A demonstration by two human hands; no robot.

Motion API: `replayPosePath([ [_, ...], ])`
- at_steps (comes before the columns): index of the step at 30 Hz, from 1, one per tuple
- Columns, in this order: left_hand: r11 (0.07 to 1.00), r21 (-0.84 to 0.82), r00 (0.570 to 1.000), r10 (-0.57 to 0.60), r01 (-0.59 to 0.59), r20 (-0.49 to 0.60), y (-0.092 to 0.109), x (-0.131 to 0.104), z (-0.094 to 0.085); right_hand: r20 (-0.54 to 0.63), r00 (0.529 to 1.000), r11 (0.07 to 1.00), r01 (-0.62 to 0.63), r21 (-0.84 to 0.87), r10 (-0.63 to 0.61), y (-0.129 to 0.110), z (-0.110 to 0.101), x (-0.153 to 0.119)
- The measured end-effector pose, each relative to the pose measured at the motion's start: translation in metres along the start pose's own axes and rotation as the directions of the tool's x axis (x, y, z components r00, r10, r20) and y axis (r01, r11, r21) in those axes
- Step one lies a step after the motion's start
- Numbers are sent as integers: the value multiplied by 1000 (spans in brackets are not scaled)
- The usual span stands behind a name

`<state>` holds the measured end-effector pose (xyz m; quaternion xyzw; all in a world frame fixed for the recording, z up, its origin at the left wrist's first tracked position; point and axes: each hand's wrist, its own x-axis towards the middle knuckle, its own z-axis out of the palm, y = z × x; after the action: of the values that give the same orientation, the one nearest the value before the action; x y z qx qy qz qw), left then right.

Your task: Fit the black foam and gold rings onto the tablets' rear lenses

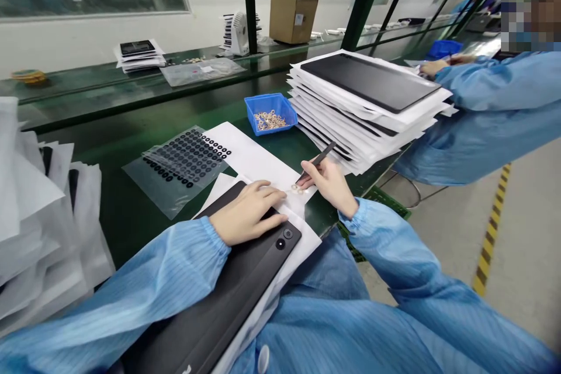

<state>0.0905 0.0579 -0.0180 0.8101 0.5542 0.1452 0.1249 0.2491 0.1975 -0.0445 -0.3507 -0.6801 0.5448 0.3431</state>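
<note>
A black tablet back cover (228,298) with two round camera openings lies on white paper in front of me. Flat across its far end rests my left hand (249,213), fingers stretched out. Black tweezers (322,155) are pinched in my right hand (326,184), their tips pointing down at a few small gold rings (297,188) on a white sheet (256,155). Whether the tips grip a ring I cannot tell. Left of that sheet, a clear film (175,166) carries rows of black oval stickers. A blue bin (270,114) behind it holds many more gold rings.
At right stands a tall stack of black covers (368,79) interleaved with white paper. Paper-wrapped pieces (48,234) pile up at left. A shelf holds a cardboard box (293,11) and a small white fan (239,33). A co-worker's sleeve (495,79) is beyond the stack.
</note>
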Motion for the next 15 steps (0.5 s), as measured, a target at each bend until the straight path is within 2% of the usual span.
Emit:
replayPosePath([
  [4,999,34,1000,13,-13,-5,-7,12,7,-36,996,991,80,-110,-84,0,0,-5],
  [7,998,63,1000,8,-10,27,-8,12,11,-49,995,987,79,-141,-87,-1,1,-7],
  [12,998,61,1000,17,-18,25,-7,10,11,-20,997,987,69,-146,-73,1,1,-4],
  [15,997,69,1000,19,-20,17,-7,9,10,-5,1000,999,24,-36,-24,0,0,-3],
])
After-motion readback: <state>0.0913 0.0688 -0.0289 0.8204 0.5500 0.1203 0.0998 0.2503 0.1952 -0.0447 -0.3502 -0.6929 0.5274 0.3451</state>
